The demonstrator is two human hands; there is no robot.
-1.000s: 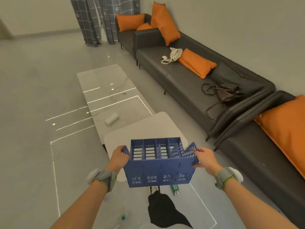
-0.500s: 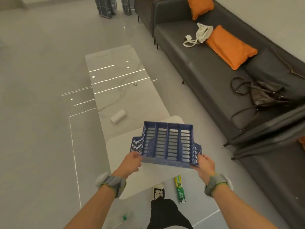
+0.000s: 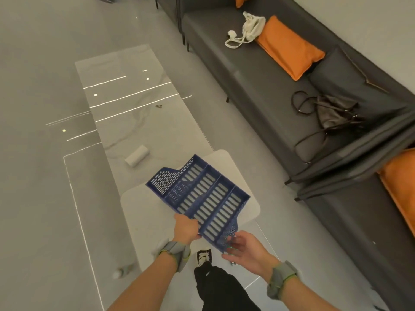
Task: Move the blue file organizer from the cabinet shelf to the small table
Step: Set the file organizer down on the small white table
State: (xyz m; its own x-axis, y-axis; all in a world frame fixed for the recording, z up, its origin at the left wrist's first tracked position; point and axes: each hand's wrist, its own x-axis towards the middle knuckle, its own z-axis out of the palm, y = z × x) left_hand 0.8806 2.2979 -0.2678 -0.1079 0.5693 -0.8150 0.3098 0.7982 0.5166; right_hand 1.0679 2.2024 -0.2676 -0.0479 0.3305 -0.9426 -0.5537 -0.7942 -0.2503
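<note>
Left hand [image 3: 186, 227] is clamped on the near left corner of the blue file organizer [image 3: 202, 196], fingers wrapped over the edge. Right hand [image 3: 243, 246] sits at the near right corner with fingers spread loose; they look barely touching the perforated side, but motion blur there means I can't tell for sure if it grips anything. Both wrists wear grey straps.

The organizer is tilted, open slots facing up, hanging low over the small white surface [image 3: 143, 212] in the lower middle of the frame. Whether its far end touches the top is hard to say.

Just past that, running toward the upper left, is a longer glossy surface [image 3: 125, 86] with a white roll [image 3: 137, 156] lying on its side near the close end and some tiny dark bit [image 3: 159, 106] further up, too small to make out. Bright light streaks cross it and the floor.

Along the right side runs a dark grey sofa [image 3: 258, 86] with an orange cushion [image 3: 289, 48], a white drawstring bag [image 3: 249, 28] beside it, and a brown handbag [image 3: 332, 113]. Another orange cushion [image 3: 402, 189] is cut off at the right edge.

At the bottom you see a black trouser leg [image 3: 220, 288] and a sneaker [image 3: 204, 257]. A plastic bottle [image 3: 122, 272] lies on the floor bottom left, blurry.
</note>
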